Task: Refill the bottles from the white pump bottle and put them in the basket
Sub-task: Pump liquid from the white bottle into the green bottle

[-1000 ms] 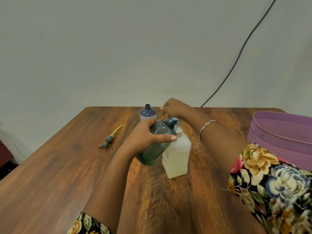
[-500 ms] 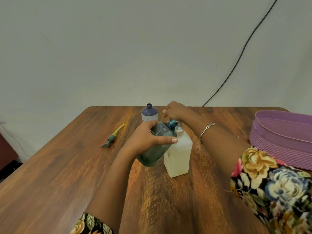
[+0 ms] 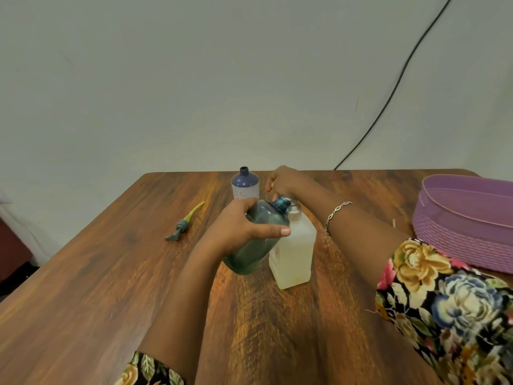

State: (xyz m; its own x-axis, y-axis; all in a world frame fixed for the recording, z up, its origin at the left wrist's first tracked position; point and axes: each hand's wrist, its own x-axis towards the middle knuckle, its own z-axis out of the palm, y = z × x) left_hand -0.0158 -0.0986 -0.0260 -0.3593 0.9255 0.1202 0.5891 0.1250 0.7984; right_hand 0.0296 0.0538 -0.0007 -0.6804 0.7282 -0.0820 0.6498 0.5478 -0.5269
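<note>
My left hand (image 3: 241, 226) grips a translucent teal bottle (image 3: 256, 243), tilted so its open neck leans toward the top of the white pump bottle (image 3: 294, 254). The white bottle stands upright at the table's middle with pale liquid inside. My right hand (image 3: 283, 182) sits over the pump head with curled fingers; the pump itself is hidden under the hand and the teal neck. Behind them a dark purple bottle (image 3: 244, 184) stands uncapped. The purple basket (image 3: 466, 218) stands at the table's right edge.
A grey pump cap with a yellow tube (image 3: 184, 222) lies on the wooden table (image 3: 97, 287) to the left. A black cable (image 3: 388, 95) runs down the wall behind the table's far edge.
The teal bottle and both hands hold nearly the same pose; my right hand has shifted slightly on the pump head. The view has drifted a little.
</note>
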